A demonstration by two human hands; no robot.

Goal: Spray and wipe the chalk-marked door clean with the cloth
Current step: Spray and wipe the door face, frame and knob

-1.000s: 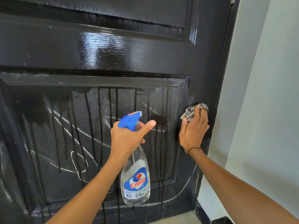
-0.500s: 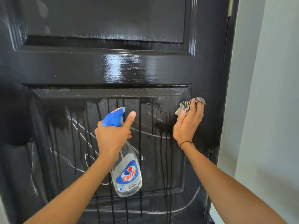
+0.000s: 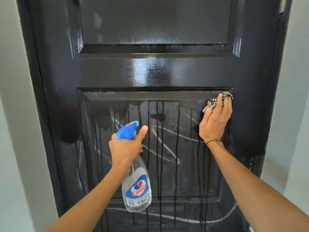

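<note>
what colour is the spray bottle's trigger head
Blue, with a small red tip; head view shows the trigger head best.

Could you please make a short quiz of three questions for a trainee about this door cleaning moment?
1. True or false: the left hand grips the spray bottle.
2. Where does the right hand press the cloth? A) upper right corner of the lower panel B) the floor C) the wall
3. Fill in: white ____ lines remain on the door.

Key: 1 true; 2 A; 3 chalk.

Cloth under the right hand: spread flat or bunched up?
Bunched. The cloth shows as a crumpled wad past the fingertips of the right hand, which presses it against the door.
</note>
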